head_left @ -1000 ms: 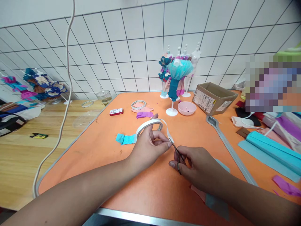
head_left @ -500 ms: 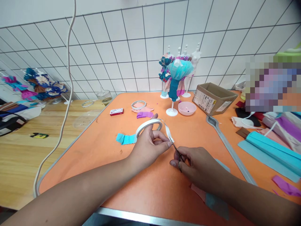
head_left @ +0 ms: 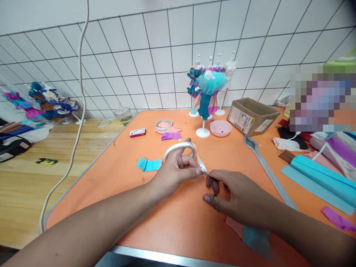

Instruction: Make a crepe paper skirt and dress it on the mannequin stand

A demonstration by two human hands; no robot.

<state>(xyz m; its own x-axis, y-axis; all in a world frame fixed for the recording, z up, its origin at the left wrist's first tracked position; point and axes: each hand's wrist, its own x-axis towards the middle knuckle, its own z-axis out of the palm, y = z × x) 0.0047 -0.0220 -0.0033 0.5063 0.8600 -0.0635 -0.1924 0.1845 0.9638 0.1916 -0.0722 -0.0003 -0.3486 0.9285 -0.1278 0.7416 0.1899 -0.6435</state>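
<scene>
My left hand (head_left: pixel 179 167) holds a roll of white tape (head_left: pixel 178 147), with the ring hooked around a finger. A loose strip of the tape (head_left: pixel 199 159) hangs down from the roll, and its end is pinched between my left thumb and finger. In my right hand (head_left: pixel 232 191) is a small pair of scissors (head_left: pixel 214 194), thumb and finger in the handles and the handles spread apart. The blade tips meet the strip's end close to my left fingertips. A turquoise crepe paper piece (head_left: pixel 149 164) lies left of my left hand.
Small dress stands (head_left: pixel 204 94) rise at the back beside a pink bowl (head_left: pixel 220 128) and a cardboard box (head_left: pixel 252 116). A metal ruler (head_left: pixel 269 172) and blue paper (head_left: pixel 322 181) lie right. Another tape roll (head_left: pixel 163 124) and a red box (head_left: pixel 137 132) lie back left.
The tape roll and my left hand have shifted slightly right. My right thumb has moved away from the fingers, so the scissor handles are wider apart.
</scene>
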